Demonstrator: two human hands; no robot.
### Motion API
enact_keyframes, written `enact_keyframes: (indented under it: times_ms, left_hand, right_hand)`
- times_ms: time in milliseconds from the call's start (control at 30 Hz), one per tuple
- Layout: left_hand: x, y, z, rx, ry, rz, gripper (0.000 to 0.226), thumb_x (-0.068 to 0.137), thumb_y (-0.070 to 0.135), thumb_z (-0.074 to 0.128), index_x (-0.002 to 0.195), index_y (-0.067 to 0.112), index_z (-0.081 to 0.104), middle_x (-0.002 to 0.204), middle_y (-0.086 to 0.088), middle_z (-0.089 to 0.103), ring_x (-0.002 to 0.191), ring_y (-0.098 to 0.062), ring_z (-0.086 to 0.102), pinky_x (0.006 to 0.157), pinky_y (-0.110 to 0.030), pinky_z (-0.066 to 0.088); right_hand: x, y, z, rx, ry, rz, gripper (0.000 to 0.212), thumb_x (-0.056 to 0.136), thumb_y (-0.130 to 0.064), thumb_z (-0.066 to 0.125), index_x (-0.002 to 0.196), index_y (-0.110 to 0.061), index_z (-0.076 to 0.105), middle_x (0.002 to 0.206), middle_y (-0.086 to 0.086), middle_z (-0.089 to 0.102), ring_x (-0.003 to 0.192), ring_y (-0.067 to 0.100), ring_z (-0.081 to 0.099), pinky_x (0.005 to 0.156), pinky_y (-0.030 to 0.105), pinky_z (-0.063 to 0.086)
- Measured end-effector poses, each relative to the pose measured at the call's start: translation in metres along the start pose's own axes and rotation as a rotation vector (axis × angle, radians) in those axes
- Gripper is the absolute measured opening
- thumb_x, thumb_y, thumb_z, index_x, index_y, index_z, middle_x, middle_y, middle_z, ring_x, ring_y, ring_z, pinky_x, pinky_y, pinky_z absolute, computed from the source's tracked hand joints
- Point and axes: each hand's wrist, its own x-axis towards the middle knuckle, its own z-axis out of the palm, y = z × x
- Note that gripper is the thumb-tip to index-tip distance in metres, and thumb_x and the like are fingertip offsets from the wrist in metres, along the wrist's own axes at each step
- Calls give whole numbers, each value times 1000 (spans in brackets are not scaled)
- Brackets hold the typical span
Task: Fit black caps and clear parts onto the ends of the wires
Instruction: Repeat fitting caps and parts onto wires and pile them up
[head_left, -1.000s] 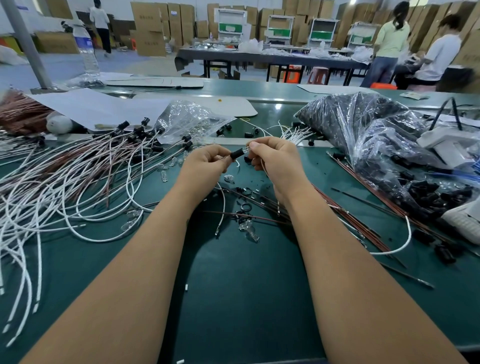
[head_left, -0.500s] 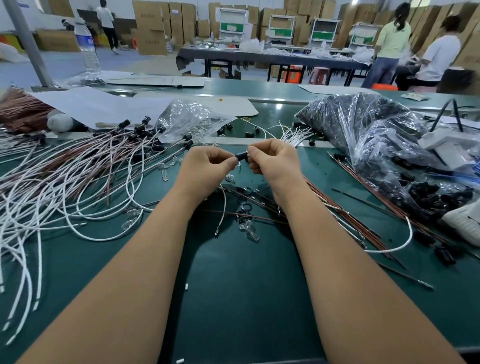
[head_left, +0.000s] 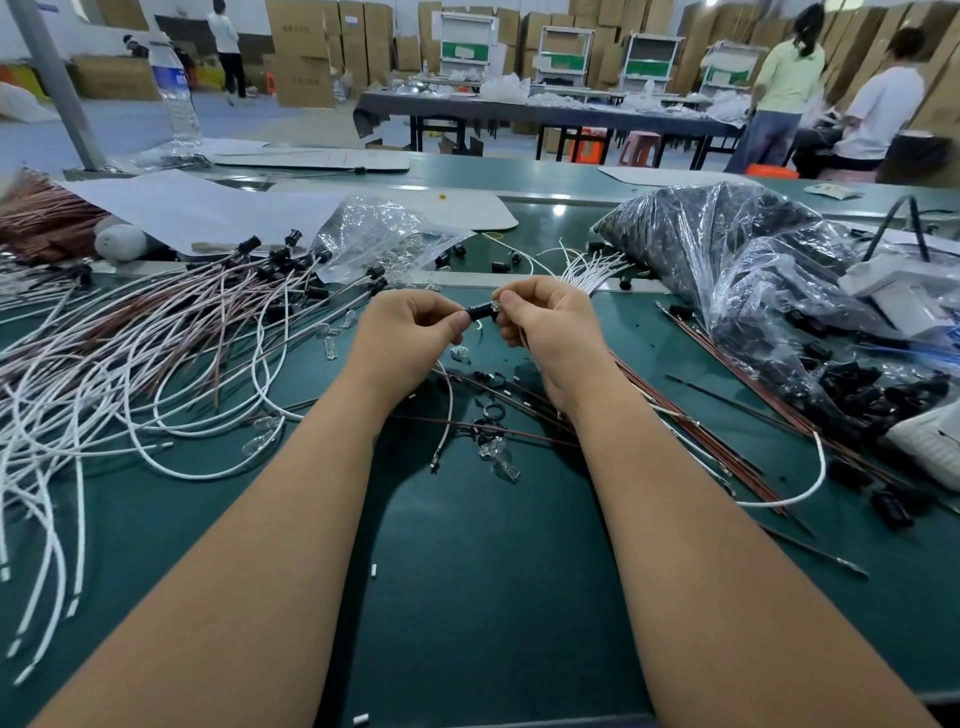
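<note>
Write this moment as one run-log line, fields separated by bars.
step: fitting cap | left hand: pinches black cap | right hand: pinches clear part | bench

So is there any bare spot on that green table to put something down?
Yes: the green mat between the two forearms is bare, apart from a few tiny white bits. The left is crowded with white wires, the right with brown wires and the bag of black caps.
</note>
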Motion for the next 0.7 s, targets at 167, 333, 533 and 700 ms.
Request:
enact_keyframes:
  times_ms: [167, 333, 533, 700]
  left_hand:
    - [-2, 0, -1, -12, 1, -6, 11, 86, 13, 69, 78, 20, 72, 65, 2, 69, 66, -20, 57, 73, -44, 53]
    - [-2, -1, -1, 23, -22, -18, 21, 86, 16, 70, 69, 27, 69, 58, 5, 66, 60, -19, 52, 61, -27, 41]
    - [-4, -1, 0, -47, 11, -28, 16, 87, 10, 68, 74, 18, 69, 60, -1, 64, 62, -20, 53, 65, -29, 42]
    - [-3, 0, 0, -20, -27, -31, 15, 88, 14, 68, 76, 21, 70, 62, 2, 65, 62, -18, 52, 62, -26, 41]
  right_hand:
    - [0, 1, 0, -1, -27, 9, 19, 94, -2, 55, 79, -12, 64, 62, -1, 60, 51, 2, 55, 55, 17, 48]
    - [0, 5, 3, -56, -9, 3, 19, 93, -2, 58, 77, -12, 60, 63, 2, 61, 48, 3, 56, 54, 18, 50]
    - [1, 6, 6, -47, -61, 26, 20, 94, -2, 55, 78, -10, 59, 62, 3, 59, 48, 6, 55, 53, 19, 49]
    - [0, 6, 7, -63, -31, 26, 18, 94, -4, 56, 79, -11, 60, 62, 2, 60, 47, 4, 55, 52, 18, 49]
